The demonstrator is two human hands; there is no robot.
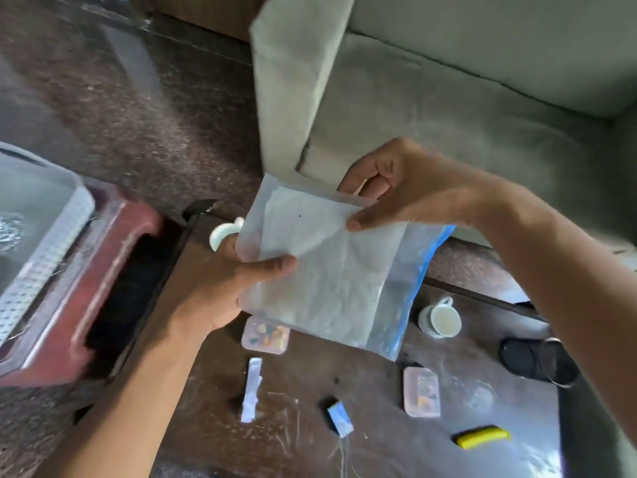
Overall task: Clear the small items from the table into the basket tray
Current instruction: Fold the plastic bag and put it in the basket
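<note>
Above the dark wooden table (379,439), both hands hold a clear zip bag (331,270) with a blue seal strip along one edge and a pale sheet of paper inside. The left hand (220,281) grips the bag's near-left edge, thumb on top; a white ring-shaped thing peeks out beside that hand, and I cannot tell whether the hand holds it too. The right hand (413,194) pinches the bag's far corner between thumb and curled fingers. The white perforated basket tray (51,243) stands well left of the table on a reddish stand, blurred, its contents unclear. Judging by the table, most of the clearing is left: below the bag lie two pink cases (265,334) (422,391), a white paper strip (251,391), a small blue-and-white packet (339,417), a yellow bar (482,437), a white cup (441,317) and a black pouch (537,360) with a ring. The bag is still over the table, not yet at the tray. No brand, label or writing is readable anywhere.
</note>
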